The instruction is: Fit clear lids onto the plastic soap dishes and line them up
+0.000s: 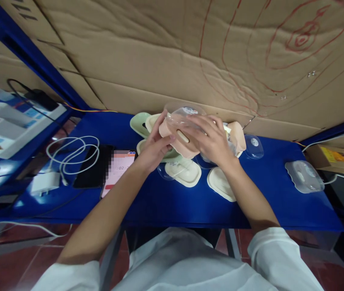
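Observation:
A peach plastic container [186, 150] with a cream oval tab is held up and tilted over the middle of the table. My left hand [153, 147] grips its left side, thumb on the front wall. My right hand [211, 135] is closed round its right side, fingers across the front and against a clear plastic lid [178, 117] at the top. Whether the lid is fastened I cannot tell. Below lie a cream lid [190, 174] and another cream lid [220, 186]. Behind my left hand is a pale green container [139, 123]; another peach container [237, 135] stands right of my right hand.
Clear lids lie to the right, one small [254, 146] and one wavy-edged [305, 176]. On the left are a lit phone [119, 167], a dark phone [89, 169] and a white charger [46, 182] with coiled cable. A cardboard wall [147, 72] rises behind the blue table [165, 210].

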`<action>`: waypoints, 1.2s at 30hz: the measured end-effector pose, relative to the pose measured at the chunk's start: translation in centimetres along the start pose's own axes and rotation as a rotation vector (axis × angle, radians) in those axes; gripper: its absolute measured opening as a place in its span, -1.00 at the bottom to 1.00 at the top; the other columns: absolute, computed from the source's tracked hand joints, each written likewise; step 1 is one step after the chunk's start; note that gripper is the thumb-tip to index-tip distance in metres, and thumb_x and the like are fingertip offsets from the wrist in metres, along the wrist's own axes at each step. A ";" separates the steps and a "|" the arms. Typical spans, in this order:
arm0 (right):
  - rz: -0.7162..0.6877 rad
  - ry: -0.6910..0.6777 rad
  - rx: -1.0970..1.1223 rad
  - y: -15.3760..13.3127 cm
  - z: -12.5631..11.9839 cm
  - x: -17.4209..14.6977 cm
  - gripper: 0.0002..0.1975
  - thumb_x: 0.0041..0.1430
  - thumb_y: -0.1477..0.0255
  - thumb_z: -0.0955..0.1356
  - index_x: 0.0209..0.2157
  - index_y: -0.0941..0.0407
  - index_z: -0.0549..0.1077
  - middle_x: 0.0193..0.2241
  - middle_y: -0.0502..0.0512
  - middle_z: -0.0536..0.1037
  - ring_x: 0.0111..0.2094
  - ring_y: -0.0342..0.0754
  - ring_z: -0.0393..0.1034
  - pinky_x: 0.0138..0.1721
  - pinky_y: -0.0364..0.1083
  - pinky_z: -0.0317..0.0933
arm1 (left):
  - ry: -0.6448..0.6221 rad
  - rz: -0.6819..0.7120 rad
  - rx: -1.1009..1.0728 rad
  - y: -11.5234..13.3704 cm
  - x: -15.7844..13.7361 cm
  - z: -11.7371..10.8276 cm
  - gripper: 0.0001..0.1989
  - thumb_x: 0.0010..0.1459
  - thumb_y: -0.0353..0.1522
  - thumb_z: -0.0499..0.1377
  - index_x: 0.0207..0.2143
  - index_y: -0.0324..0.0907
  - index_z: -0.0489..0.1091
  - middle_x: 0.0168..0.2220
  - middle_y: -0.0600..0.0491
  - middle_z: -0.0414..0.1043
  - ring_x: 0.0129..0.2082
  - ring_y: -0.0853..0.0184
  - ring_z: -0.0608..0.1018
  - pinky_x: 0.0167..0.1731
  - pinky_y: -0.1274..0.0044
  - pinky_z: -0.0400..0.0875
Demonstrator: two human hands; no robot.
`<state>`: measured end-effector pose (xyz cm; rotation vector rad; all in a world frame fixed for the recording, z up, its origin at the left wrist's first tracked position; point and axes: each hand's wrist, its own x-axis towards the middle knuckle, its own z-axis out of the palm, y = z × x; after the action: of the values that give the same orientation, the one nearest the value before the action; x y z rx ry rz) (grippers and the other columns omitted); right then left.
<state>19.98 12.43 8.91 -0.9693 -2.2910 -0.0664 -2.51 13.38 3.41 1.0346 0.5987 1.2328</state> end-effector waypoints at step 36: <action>0.308 0.098 -0.126 5.5 -3.4 -0.4 -0.57 0.56 0.13 0.20 0.20 -0.07 0.56 0.29 0.21 0.53 0.37 0.35 0.30 0.39 0.50 0.01 | 0.304 0.197 0.097 -0.4 0.7 -0.8 -0.16 0.09 -0.05 0.54 0.35 0.13 0.30 0.35 -0.05 0.39 0.36 -0.05 0.47 0.22 0.22 0.56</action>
<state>25.63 15.25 10.34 -1.3428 -2.0449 -0.1254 -2.84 14.31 2.79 1.0121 0.8121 1.5629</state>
